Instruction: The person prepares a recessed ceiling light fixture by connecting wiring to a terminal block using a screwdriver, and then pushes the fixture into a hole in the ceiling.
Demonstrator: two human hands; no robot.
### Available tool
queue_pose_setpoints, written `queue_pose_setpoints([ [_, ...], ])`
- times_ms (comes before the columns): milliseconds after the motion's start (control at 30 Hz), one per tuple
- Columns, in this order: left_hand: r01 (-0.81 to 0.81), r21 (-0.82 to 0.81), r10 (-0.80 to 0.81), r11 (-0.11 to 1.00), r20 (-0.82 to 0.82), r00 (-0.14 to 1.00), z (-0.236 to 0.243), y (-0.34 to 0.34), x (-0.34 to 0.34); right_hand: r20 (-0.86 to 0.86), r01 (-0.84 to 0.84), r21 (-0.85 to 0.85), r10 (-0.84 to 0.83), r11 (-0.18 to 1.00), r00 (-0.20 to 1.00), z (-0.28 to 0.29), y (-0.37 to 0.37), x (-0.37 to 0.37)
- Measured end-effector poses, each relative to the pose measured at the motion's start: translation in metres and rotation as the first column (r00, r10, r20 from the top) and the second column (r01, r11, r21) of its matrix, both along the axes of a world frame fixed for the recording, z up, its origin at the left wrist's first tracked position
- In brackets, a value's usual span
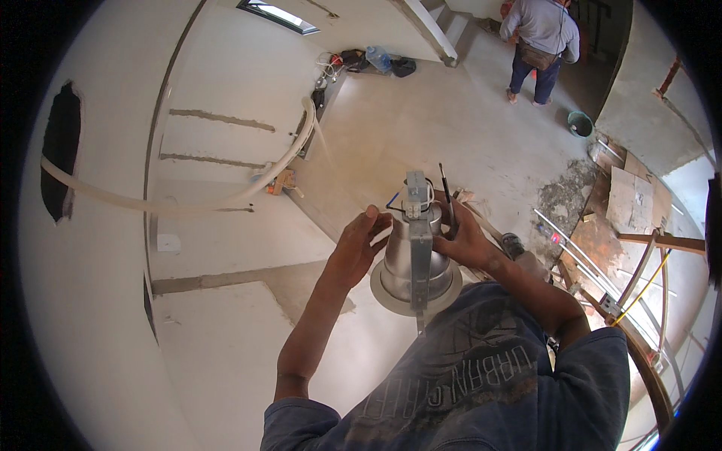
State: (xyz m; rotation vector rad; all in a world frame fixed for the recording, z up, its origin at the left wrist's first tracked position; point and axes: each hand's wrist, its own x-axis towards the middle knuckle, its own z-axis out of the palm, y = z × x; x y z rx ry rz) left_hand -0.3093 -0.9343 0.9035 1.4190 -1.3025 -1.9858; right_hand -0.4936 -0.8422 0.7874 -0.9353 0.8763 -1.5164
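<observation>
A recessed downlight (399,268) with a silver dome, a wide rim and a flat metal bracket (420,263) is in front of my chest, rim downward. At its top is a pale terminal block (414,210) with short blue, black and white wires. My right hand (468,237) is closed around a thin dark screwdriver (444,180), its shaft pointing up, and the hand rests against the downlight's right side. My left hand (361,246) is at the left side of the dome, fingers curved and apart. Whether its fingertips touch the metal is hard to tell.
Far below, a person (543,34) stands near a green bucket (579,124). A pale flexible conduit (226,201) loops from a wall hole (60,154). Wooden poles (662,242), cardboard (630,199) and white tubes (575,252) are at the right. A plastic bottle (378,58) lies by the far wall.
</observation>
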Motion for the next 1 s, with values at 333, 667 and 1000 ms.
queue_pose_setpoints([
  [333, 0.583, -0.268, -0.063, 0.767, 0.873, 0.484, 0.063, 0.001, -0.019, 0.106, -0.023, 0.013, 0.022, 1.000, 0.994, 0.006, 0.001, -0.002],
  [667, 0.595, -0.645, -0.288, 0.481, 0.524, 0.801, 0.065, -0.014, -0.046, 0.063, -0.002, 0.003, 0.001, 1.000, 0.998, 0.017, 0.000, -0.003],
  [1000, 0.552, -0.765, -0.205, 0.333, 0.513, 0.834, 0.045, -0.012, -0.044, -0.063, 0.107, 0.069, -0.103, 0.992, 0.993, 0.027, 0.010, -0.014],
])
